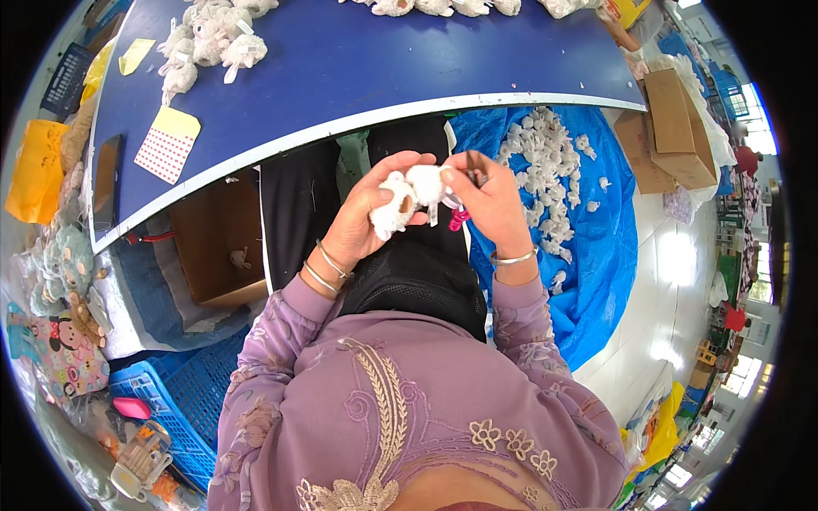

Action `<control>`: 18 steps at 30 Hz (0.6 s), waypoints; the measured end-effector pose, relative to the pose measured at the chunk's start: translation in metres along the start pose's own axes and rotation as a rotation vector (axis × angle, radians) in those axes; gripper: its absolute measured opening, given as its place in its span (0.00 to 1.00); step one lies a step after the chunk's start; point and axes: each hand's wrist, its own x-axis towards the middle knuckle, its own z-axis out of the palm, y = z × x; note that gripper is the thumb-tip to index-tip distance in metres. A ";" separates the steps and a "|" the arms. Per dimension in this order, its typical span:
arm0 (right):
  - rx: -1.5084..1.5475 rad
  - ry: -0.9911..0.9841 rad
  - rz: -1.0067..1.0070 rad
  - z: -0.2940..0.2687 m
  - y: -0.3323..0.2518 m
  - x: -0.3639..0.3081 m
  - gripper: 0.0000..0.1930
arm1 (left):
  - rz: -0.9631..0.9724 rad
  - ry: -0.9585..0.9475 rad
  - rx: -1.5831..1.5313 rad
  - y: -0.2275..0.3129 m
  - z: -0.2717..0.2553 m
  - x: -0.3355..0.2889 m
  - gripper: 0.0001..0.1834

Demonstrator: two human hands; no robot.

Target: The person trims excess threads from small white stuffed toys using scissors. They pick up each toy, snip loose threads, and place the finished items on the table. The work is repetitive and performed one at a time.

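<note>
Above my lap, a small white plush toy (393,209) with a brown patch rests in my left hand (358,223), whose fingers are closed around it. My right hand (494,209) pinches the fluffy white part at the toy's right end between thumb and forefinger. A slim dark metal tool (480,179) shows among the right fingers; its kind is unclear. Below them hangs a bright magenta piece (458,219), and I cannot tell whether it belongs to the tool. A pale tag or ribbon (433,213) dangles under the toy.
Ahead stands a blue table (366,68) with several plush pieces (209,38), a sticker sheet (169,143) and a phone-like dark slab (107,180). Many white plush pieces (545,170) lie on a blue sheet (609,281) at right. Cardboard boxes (677,128) and a blue crate (183,400) flank me.
</note>
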 end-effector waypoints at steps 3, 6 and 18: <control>0.102 0.088 0.048 -0.008 0.008 0.005 0.09 | 0.002 0.035 0.131 0.006 -0.007 0.001 0.27; 0.322 0.100 0.191 -0.009 0.010 0.006 0.08 | -0.067 0.147 0.254 0.008 -0.012 0.003 0.26; 0.439 -0.001 0.379 0.006 0.013 0.006 0.08 | 0.135 0.064 0.878 0.002 0.009 -0.006 0.30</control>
